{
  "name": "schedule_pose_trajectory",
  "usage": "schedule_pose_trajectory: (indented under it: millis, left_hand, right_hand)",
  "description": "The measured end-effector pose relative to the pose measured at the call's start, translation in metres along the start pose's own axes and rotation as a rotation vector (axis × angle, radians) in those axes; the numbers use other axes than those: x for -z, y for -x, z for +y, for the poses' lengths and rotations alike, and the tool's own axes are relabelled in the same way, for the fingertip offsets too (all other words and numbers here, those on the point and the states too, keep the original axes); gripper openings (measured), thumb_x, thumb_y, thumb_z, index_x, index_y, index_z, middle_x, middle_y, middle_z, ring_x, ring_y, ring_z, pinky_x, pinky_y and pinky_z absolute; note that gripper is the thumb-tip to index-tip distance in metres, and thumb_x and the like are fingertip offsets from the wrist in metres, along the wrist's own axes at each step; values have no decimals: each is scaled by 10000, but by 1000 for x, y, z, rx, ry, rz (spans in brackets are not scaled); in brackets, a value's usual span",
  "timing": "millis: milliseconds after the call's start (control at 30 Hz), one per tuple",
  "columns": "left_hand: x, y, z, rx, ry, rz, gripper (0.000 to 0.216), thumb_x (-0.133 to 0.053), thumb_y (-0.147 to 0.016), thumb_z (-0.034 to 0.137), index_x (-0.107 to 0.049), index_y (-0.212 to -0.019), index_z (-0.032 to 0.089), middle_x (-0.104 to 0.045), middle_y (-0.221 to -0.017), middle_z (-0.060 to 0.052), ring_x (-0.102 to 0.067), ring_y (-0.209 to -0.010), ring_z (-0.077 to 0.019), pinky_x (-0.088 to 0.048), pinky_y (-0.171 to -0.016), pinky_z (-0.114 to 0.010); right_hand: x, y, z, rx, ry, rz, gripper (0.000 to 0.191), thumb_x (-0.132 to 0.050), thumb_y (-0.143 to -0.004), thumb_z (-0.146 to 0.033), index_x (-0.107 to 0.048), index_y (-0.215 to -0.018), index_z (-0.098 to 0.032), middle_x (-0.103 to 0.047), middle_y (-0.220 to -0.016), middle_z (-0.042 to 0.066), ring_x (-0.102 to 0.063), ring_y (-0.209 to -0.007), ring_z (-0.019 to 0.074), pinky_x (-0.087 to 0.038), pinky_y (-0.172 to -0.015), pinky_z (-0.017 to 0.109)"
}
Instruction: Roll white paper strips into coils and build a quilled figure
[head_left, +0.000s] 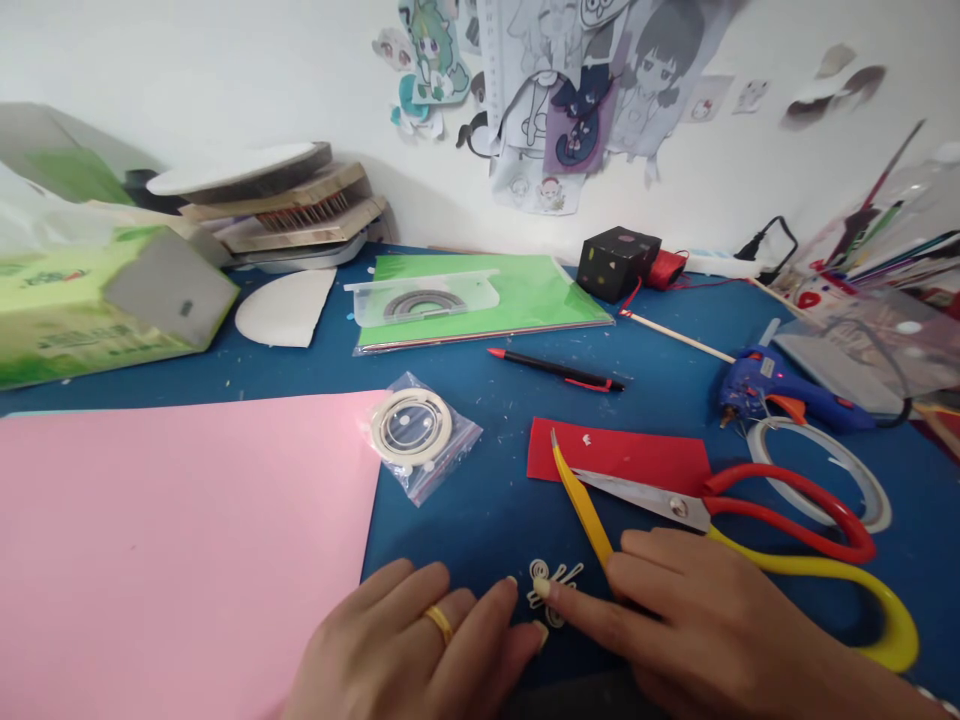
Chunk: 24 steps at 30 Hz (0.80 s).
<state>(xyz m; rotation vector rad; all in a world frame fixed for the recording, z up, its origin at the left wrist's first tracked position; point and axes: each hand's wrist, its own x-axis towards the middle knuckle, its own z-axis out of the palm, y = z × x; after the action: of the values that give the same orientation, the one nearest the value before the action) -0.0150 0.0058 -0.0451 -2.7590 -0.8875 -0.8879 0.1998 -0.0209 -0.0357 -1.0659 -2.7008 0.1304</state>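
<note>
A small off-white coiled paper piece [559, 578], with spirals and thin loops, lies on the blue tabletop near the front. My right hand [697, 610] presses its extended index fingertip onto this piece. The other right-hand fingers are curled around yellow tweezers [583, 505], whose points angle up over a red paper strip [637, 455]. Just left of the coils, my left hand [420, 640] rests with bent fingers, a gold-coloured ring on one. Its thumb and index tips are apart beside the piece, with nothing visible between them. Large scissors [679, 507] with red and yellow handles lie beyond my right hand.
Pink paper [187, 550] covers the left side. A bagged roll of off-white strips [412, 430] lies centrally, with a pen [555, 370] and green sheets [525, 290] behind. At right are a blue glue gun [780, 390] and a tape roll [874, 490].
</note>
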Motion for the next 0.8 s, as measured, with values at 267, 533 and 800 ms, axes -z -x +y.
schedule_pose_trajectory:
  millis: [267,533,800]
  left_hand:
    - [-9,2,3,89,101,-101,226,-412,-873,218,-588,-733,196,-541,-418,56,-501,-354,-140,-378,-341,-255]
    - [-10,3,0,115,117,-149,204,-415,-863,219,-593,-766,211,-528,-408,50,-509,-362,-150,-405,-367,-255]
    - [-10,2,2,112,120,-154,199,-418,-859,215,-588,-755,210,-534,-402,45,-512,-356,-164,-419,-350,-272]
  right_hand:
    - [0,4,-3,4,51,0,334,-321,-880,-143,-533,-1135,-179,-556,-631,4,-476,-533,132,-310,-447,267]
    - [3,4,3,-46,13,2,323,-382,-835,-110,-564,-1096,-164,-564,-632,-1,-479,-552,127,-343,-478,261]
    - [3,6,4,-71,-71,12,336,-433,-793,-107,-571,-1092,-171,-568,-632,-4,-478,-552,131,-339,-472,259]
